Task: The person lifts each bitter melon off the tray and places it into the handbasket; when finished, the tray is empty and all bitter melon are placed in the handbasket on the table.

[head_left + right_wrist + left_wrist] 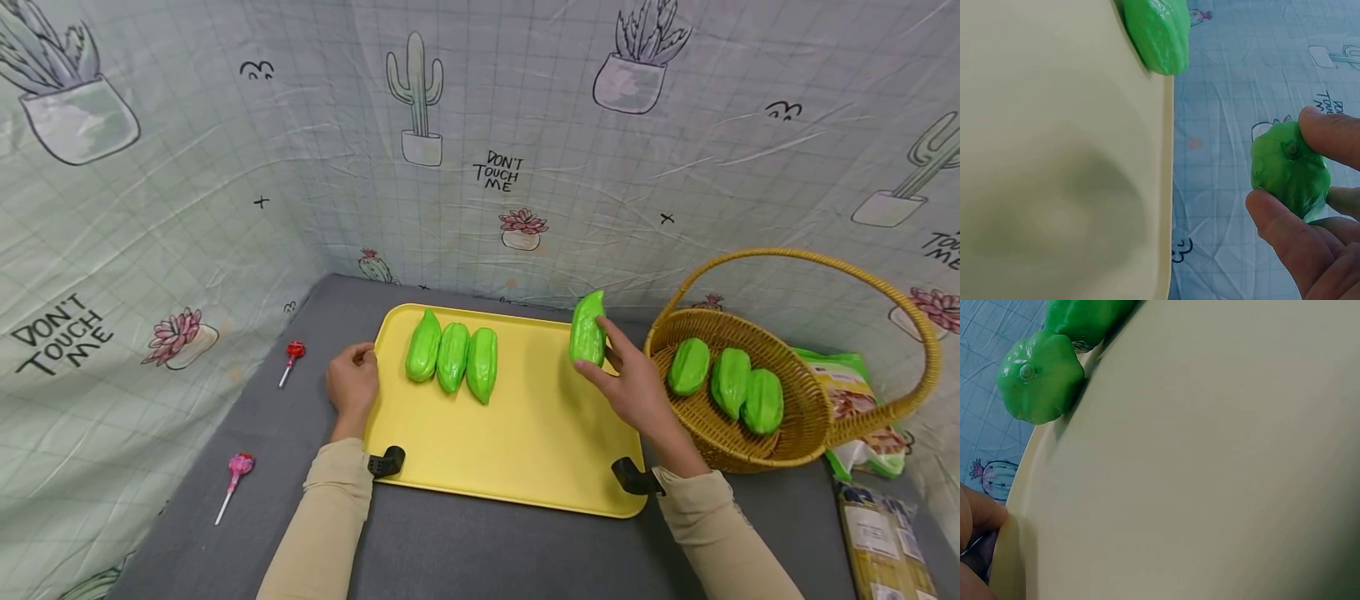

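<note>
My right hand (633, 387) holds a green, ridged bitter melon (587, 333) between thumb and fingers, raised above the right part of a yellow tray (517, 450). The right wrist view shows the stem end of this held melon (1285, 165) facing the camera. At the tray's left rim, my left hand (352, 383) grips the edge with curled fingers; its fingertips (994, 515) touch the rim in the left wrist view. Three more bitter melons (452, 357) lie side by side on the tray's left part, roughly upright to the head view.
A wicker basket (720, 446) with a tall handle stands right of the tray, holding three bitter melons (731, 382). Behind it lies a green food bag (862, 408), with packaged goods (885, 542) nearer. Two lollipops, red (296, 350) and pink (241, 465), lie left. A patterned cloth (480, 108) hangs behind.
</note>
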Demonstrator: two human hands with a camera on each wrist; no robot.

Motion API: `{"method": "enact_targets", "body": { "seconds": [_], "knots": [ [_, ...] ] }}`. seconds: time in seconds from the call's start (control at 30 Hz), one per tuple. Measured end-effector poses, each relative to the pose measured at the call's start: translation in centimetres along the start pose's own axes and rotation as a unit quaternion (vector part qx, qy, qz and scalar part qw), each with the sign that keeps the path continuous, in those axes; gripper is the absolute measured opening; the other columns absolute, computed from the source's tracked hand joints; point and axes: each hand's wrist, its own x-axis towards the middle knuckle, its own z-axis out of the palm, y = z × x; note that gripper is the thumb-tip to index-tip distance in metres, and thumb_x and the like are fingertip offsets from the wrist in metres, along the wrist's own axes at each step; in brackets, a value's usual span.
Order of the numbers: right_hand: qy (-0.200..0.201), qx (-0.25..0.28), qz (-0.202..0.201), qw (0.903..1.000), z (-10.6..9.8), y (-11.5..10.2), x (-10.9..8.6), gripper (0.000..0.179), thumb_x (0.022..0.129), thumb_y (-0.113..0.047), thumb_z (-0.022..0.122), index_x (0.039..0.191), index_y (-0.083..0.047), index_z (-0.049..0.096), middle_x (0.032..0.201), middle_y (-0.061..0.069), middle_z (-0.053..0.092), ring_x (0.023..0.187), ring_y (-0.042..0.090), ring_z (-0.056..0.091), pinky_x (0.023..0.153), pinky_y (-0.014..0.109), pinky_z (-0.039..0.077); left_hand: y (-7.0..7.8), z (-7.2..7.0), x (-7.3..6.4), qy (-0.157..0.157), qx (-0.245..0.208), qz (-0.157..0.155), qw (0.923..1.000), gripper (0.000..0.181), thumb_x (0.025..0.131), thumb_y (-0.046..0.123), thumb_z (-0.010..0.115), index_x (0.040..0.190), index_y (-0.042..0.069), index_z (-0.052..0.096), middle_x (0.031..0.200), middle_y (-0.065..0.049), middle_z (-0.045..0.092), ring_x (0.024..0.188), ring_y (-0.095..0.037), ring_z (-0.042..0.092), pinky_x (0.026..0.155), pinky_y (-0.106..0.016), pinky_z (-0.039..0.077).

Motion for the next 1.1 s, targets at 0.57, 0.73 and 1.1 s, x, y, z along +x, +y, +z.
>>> {"method": "enact_targets", "body": {
  "seconds": [0.57,0.73,1.1],
  "knots": [
    [0.006,-0.002,0.004,1.0000,-0.9,0.5,-1.2,0.082,0.099,-0.024,0.068,0.164,-0.011,0.021,0.162,0.029,0.033,0.140,0.046,0.046,0.097,0.054,0.055,-0.2,0.1,0.1,0.000,0.000,0.000,1.0000,0.026,0.101,0.014,0.056,0.115,0.002,0.076,0.110,-0.022,0.074,0.097,-0.037,0.067,0.088,-0.050,0.050],
    [0.006,-0.001,-0.001,1.0000,-1.3,0.9,-1.6,0.082,0.099,-0.025,0.068,0.164,-0.010,0.020,0.161,0.029,0.034,0.141,0.045,0.046,0.098,0.055,0.054,-0.2,0.1,0.1,0.005,0.002,0.001,1.0000,0.026,0.101,0.013,0.056,0.113,0.002,0.076,0.109,-0.022,0.075,0.096,-0.038,0.067,0.087,-0.050,0.050],
    [0.012,-0.010,-0.007,0.9999,-2.5,1.4,-2.6,0.082,0.099,-0.026,0.068,0.164,-0.011,0.020,0.159,0.029,0.038,0.136,0.045,0.052,0.095,0.054,0.056,-0.3,0.3,0.1,-0.004,0.000,0.000,1.0000,0.027,0.102,0.015,0.056,0.116,0.003,0.076,0.112,-0.020,0.074,0.098,-0.037,0.067,0.088,-0.050,0.051]
  ]
}}
